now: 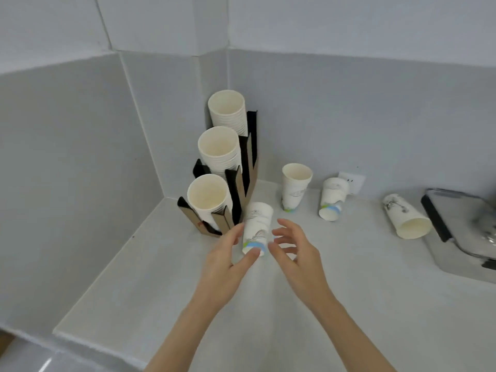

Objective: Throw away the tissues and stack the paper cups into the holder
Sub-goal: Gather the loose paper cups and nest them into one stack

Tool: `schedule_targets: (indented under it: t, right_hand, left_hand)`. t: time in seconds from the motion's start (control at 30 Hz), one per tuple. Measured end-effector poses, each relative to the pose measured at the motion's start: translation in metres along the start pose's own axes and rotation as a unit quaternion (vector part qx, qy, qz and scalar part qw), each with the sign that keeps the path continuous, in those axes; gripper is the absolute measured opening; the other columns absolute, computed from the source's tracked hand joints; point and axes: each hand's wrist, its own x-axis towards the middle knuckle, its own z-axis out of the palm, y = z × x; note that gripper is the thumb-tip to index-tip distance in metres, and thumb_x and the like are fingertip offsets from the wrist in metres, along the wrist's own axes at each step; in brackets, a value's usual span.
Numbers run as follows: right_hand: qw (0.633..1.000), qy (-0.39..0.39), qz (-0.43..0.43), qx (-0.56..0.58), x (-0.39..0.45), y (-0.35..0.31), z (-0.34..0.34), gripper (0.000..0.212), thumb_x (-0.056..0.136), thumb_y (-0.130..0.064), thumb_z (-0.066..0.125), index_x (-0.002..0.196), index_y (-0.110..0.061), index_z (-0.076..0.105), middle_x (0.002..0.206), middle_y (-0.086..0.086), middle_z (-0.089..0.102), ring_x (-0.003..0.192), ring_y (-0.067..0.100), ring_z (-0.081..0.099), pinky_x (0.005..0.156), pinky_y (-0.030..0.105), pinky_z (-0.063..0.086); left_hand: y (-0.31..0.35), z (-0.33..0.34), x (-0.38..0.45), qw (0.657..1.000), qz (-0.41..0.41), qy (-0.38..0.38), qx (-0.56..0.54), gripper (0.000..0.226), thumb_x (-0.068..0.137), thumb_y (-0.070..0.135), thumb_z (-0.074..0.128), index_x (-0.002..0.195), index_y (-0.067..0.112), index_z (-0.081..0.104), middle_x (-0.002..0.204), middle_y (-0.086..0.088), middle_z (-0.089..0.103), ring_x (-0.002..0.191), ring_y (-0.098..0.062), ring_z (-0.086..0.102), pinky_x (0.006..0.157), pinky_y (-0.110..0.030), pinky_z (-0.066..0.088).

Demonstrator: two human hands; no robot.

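A black-and-brown stepped cup holder (241, 167) stands in the counter's corner with three stacks of white paper cups (208, 200). My left hand (228, 259) grips a printed paper cup (256, 229) by its base, its mouth pointing away toward the holder. Just right of that cup, my right hand (292, 253) hovers with fingers spread, holding nothing. One loose cup (295, 186) stands upright on the counter. Another cup (332, 198) leans with its base toward me, and a third cup (405, 216) lies on its side at the right. No tissues are in view.
A metal tray or appliance with a black handle (456, 224) sits at the right edge. A white wall socket (351, 182) is behind the cups. Grey tiled walls close the corner, and the counter's front edge (88, 342) runs at lower left.
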Motion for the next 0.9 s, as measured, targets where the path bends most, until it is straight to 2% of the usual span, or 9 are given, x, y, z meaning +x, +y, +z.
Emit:
schedule_targets:
  t: [0.1, 0.27, 0.43, 0.63, 0.8, 0.9]
  right_hand:
    - [1.000, 0.015, 0.006, -0.017, 0.027, 0.010, -0.036, 0.043, 0.085, -0.018, 0.060, 0.122, -0.031, 0.045, 0.104, -0.018, 0.058, 0.099, 0.007, 0.058, 0.087, 0.025, 0.047]
    - [0.998, 0.040, 0.037, -0.015, 0.066, 0.037, -0.088, 0.045, 0.084, -0.017, 0.062, 0.125, -0.026, 0.044, 0.109, -0.007, 0.058, 0.102, 0.012, 0.056, 0.086, 0.026, 0.045]
    - [0.996, 0.057, 0.072, -0.016, 0.088, 0.063, -0.126, 0.045, 0.084, -0.016, 0.063, 0.121, -0.029, 0.041, 0.114, -0.003, 0.056, 0.103, 0.013, 0.054, 0.086, 0.026, 0.041]
    - [0.988, 0.073, 0.135, -0.017, 0.114, 0.086, -0.158, 0.053, 0.085, -0.015, 0.061, 0.132, -0.018, 0.038, 0.115, -0.002, 0.051, 0.103, 0.015, 0.050, 0.085, 0.026, 0.037]
    - [0.972, 0.111, 0.205, -0.003, 0.148, 0.112, -0.159, 0.051, 0.085, -0.016, 0.061, 0.131, -0.013, 0.040, 0.116, 0.002, 0.051, 0.101, 0.017, 0.049, 0.071, 0.021, 0.039]
    - [0.959, 0.122, 0.255, 0.003, 0.171, 0.126, -0.153, 0.054, 0.084, -0.019, 0.062, 0.131, -0.009, 0.038, 0.112, 0.005, 0.049, 0.098, 0.018, 0.048, 0.079, 0.025, 0.034]
  left_hand:
    - [0.011, 0.030, 0.032, 1.000, -0.012, -0.006, -0.006, 0.053, 0.084, 0.032, 0.059, 0.132, 0.028, 0.038, 0.131, 0.007, 0.049, 0.117, -0.008, 0.046, 0.087, -0.018, 0.037]
    - [0.022, 0.075, 0.070, 0.999, -0.038, -0.010, -0.011, 0.053, 0.083, 0.030, 0.061, 0.131, 0.026, 0.039, 0.133, 0.002, 0.048, 0.119, -0.013, 0.044, 0.103, -0.034, 0.037]
    - [0.034, 0.112, 0.108, 1.000, -0.025, -0.007, 0.010, 0.061, 0.082, 0.029, 0.063, 0.135, 0.024, 0.034, 0.136, 0.001, 0.045, 0.112, -0.008, 0.042, 0.097, -0.028, 0.035]
    - [0.028, 0.131, 0.153, 0.997, -0.042, -0.026, 0.051, 0.083, 0.075, 0.027, 0.071, 0.140, 0.020, 0.020, 0.148, -0.005, 0.029, 0.132, -0.021, 0.034, 0.109, -0.042, 0.033]
    - [0.022, 0.144, 0.197, 0.996, -0.044, -0.017, 0.076, 0.093, 0.068, 0.022, 0.077, 0.140, 0.016, 0.018, 0.148, -0.008, 0.024, 0.134, -0.021, 0.028, 0.108, -0.033, 0.027]
    - [0.014, 0.152, 0.222, 0.996, -0.033, -0.011, 0.086, 0.095, 0.065, 0.020, 0.079, 0.139, 0.013, 0.020, 0.146, -0.009, 0.028, 0.134, -0.021, 0.028, 0.105, -0.030, 0.027]
